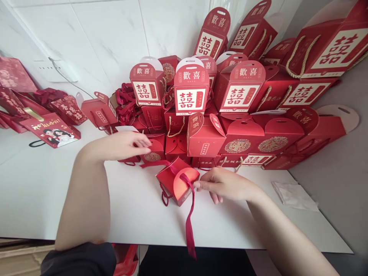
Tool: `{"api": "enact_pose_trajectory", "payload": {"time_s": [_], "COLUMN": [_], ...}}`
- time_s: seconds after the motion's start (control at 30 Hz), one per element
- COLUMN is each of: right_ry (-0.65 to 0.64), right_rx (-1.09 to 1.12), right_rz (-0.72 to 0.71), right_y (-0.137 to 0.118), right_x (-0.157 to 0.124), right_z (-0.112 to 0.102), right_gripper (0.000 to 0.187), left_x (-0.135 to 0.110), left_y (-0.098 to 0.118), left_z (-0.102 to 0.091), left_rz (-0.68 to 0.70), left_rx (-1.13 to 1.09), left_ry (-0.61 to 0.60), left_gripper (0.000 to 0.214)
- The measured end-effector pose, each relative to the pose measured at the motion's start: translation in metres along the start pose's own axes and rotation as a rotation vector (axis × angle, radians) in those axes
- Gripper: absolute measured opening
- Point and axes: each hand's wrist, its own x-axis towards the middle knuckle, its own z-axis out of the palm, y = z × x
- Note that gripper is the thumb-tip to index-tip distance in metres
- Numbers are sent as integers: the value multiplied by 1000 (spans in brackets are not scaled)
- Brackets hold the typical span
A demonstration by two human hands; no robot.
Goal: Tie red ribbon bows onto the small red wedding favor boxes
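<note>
While the right hand [222,184] reaches in from 3 o'clock, its fingertips [198,184] close together and appear to pinch a dark red ribbon [189,226] where it crosses a small red gift box [172,180]. That box sits tilted on a white table [34,191], its pale orange round flap showing, with a braided red cord [165,197] looping off at its 7 o'clock side. The ribbon runs from about 10 o'clock over the box, then drops toward 6 o'clock past the table edge. The right hand is the nearer one; the left hand [123,145] lies toward 10 o'clock, its fingers [145,141] curled above another red box [152,153], and whether it grips anything cannot be told. Stacked red boxes printed with double-happiness characters [189,96] rise at 12 o'clock, red gift bags [50,130] lie at 10 o'clock, and a folded white tissue [294,195] lies at 3 o'clock.
</note>
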Motion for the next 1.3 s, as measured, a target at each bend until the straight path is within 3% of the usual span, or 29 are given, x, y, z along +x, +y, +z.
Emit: {"api": "enact_pose_trajectory", "payload": {"time_s": [0.1,0.17,0.3,0.47,0.7,0.93,1.07,1.2,1.3], "right_ry": [-172,-243,-291,-141,-133,-101,0,35,79], "right_rx": [110,188,280,324,402,587,477,264,90], "right_rz": [40,46,-9,-196,-217,-173,-246,-195,-197], "right_y": [5,6,10,14,14,23,23,19,15], "right_x": [7,11,18,22,19,10,7,4,0], "right_z": [1,1,0,2,-8,-26,-29,-29,-28], "right_gripper": [53,51,51,42,31,30,29,34,35], "left_x": [13,21,32,35,38,40,40,40,41], "left_y": [22,30,33,31,29,33,33,34,37], "left_z": [16,27,41,44,43,47,47,49,51], "left_rz": [176,239,204,180,303,421,438,416,425], "left_rx": [-53,-33,61,1,-190,-236,-246,-299,-240], "left_ry": [-313,-396,-421,-527,-676,-662,-700,-811,-761], "left_gripper": [43,38,38,43,33,35,30,28,32]}}
